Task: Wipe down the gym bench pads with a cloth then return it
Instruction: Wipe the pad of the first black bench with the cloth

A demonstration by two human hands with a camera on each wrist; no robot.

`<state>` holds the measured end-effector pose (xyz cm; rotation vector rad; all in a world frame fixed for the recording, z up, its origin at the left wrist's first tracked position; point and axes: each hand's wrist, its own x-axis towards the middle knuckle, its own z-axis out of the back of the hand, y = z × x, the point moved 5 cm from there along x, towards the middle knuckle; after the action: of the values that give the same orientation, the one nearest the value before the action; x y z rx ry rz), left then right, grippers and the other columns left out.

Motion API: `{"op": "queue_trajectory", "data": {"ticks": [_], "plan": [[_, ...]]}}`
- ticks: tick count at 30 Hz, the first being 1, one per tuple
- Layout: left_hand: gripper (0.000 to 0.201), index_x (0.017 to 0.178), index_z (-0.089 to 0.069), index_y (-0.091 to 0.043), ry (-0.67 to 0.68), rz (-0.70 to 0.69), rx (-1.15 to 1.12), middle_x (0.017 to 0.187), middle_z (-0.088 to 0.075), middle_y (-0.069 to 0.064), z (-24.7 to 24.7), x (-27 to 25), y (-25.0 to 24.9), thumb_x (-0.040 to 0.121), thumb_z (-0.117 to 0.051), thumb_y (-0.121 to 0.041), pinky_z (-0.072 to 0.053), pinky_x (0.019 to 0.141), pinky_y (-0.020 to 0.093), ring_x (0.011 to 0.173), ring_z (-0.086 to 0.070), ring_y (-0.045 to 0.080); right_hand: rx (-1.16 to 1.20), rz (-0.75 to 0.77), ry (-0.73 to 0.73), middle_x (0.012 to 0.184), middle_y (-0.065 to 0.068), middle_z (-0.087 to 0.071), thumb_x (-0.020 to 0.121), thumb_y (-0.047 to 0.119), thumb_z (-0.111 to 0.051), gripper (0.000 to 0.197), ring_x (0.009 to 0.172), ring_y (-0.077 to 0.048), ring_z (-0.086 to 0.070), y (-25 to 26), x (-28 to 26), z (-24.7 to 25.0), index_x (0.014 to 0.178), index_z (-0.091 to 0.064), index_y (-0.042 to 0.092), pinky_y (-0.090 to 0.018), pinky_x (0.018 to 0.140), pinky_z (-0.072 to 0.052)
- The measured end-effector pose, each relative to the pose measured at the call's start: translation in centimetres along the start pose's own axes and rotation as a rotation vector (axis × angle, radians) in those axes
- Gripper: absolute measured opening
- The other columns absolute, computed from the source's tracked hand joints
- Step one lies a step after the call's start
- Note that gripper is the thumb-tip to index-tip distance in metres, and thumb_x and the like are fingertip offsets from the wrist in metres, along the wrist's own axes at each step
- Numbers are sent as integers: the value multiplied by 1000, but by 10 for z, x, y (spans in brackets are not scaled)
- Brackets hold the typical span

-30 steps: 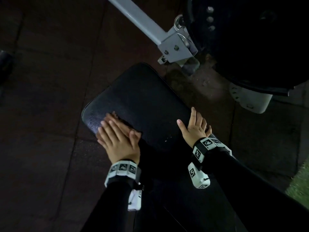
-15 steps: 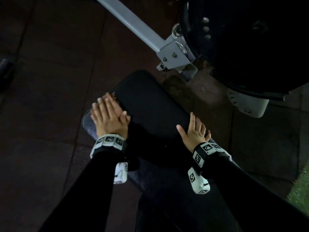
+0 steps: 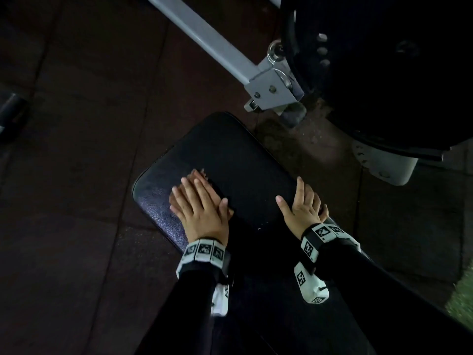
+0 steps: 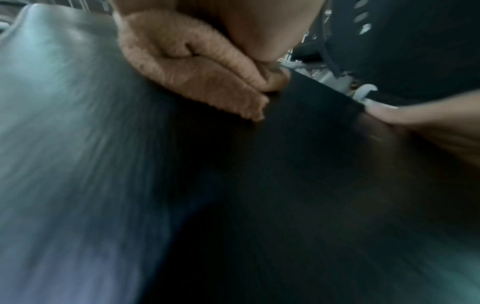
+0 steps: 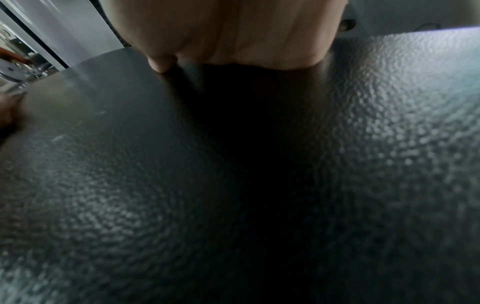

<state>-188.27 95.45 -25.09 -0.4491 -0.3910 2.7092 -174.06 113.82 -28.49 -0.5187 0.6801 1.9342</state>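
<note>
A black padded bench pad runs from the lower right up to the middle of the head view. My left hand lies flat with straight fingers on a folded tan cloth, pressing it onto the pad's left part. The cloth shows bunched under the palm in the left wrist view, on the pad. My right hand rests flat and spread on the pad's right edge, holding nothing. In the right wrist view its palm sits on the textured pad.
A grey steel frame bar with a bracket crosses above the pad. A large black weight plate stands at the upper right. Dark rubber floor tiles lie to the left. Grass shows at the lower right.
My left hand with the cloth slid out to the pad's left edge, then back right toward the pad's middle. The right hand stayed on the right edge.
</note>
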Motion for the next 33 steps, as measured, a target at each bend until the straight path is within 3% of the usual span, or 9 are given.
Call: {"op": "queue_trajectory", "data": {"ticks": [6,14,17,21,23,25,29,32,33], "plan": [[69,142,-35,3,-123,-85,31,149,-28,26,18,47,27,93,-32,-46,-17,107,65,138,-19,49,1,-14,21,155,1,-1,83,71,-21,77,142,-22,-1,2,-1,2,143,16,38,-52,113,4],[75,143,-29,5,-212,170,-72,150,-22,29,35,41,87,92,-36,-49,-18,109,64,139,-16,50,-13,-39,30,155,2,0,86,68,-24,76,142,-22,0,5,-1,5,144,14,37,-51,113,3],[76,145,-21,8,-243,242,-181,150,-17,32,33,34,95,93,-46,-42,-18,114,56,138,-18,49,-3,-32,11,155,2,-1,86,67,-25,75,142,-23,-1,5,-1,5,144,12,37,-51,113,3],[86,150,-6,-3,-221,391,-424,155,-10,22,24,25,109,91,-53,-44,-27,112,48,140,-22,38,-2,-16,-32,154,2,-3,86,67,-26,75,141,-22,-2,7,-1,3,145,10,36,-52,113,2],[87,150,-2,-6,-216,429,-562,154,-11,20,17,15,112,90,-55,-42,-23,112,34,140,-22,32,-6,-13,-43,154,1,-3,87,66,-26,76,141,-22,-2,6,0,3,146,10,34,-52,113,2],[87,150,-1,-8,-208,474,-678,154,-16,19,7,0,114,90,-56,-40,-20,104,22,140,-24,29,-14,-13,-31,155,1,-1,87,66,-25,77,142,-23,-1,6,0,4,146,11,33,-52,113,2],[82,150,-4,-14,-205,455,-784,154,-23,8,-17,-48,104,90,-51,-44,-24,111,23,139,-28,21,-37,-1,-38,155,0,-2,88,66,-24,76,142,-23,-3,8,-2,5,146,11,32,-52,113,0],[77,150,-7,-22,-204,456,-840,147,-29,-7,-41,-96,89,90,-48,-46,-23,99,3,134,-32,8,-47,12,-56,155,0,-4,89,65,-25,76,142,-24,-6,8,-3,6,147,9,31,-52,113,-2],[77,150,-7,-24,-186,492,-858,149,-30,-4,-49,-112,83,90,-47,-48,-24,99,7,133,-34,10,-44,17,-57,155,0,-4,89,65,-25,76,142,-23,-6,8,-3,6,147,9,31,-52,113,-1]]}}
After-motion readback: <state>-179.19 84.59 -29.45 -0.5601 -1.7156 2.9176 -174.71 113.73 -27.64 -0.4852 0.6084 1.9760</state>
